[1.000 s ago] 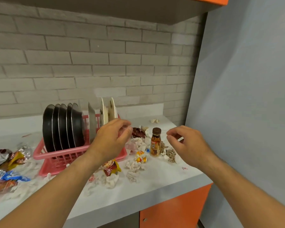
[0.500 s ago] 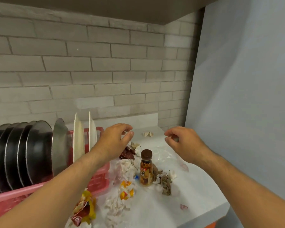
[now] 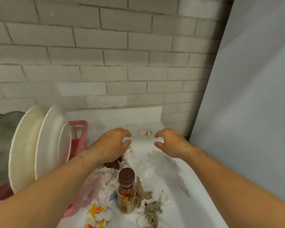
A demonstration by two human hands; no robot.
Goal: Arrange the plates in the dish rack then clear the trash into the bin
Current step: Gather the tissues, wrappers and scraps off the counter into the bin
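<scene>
Hands, left (image 3: 113, 143) and right (image 3: 170, 143), empty, fingers loosely curled above the counter (image 3: 192, 209)

Straight ahead, a brick wall (image 3: 105, 55) fills most of the view: pale grey bricks laid in staggered rows, with darker mortar lines between them. There is one small white speck high up on the left. Along its foot runs a low white upstand (image 3: 113, 115), smooth and plain, ending short of the corner. Off to the right, a flat grey panel (image 3: 253, 96) stands tall with nothing on it, meeting the bricks along a dark, shadowed seam. Below lies the white surface (image 3: 204, 211), glossy and reaching back to touch the upstand, with its right side running just beside that grey panel.
</scene>
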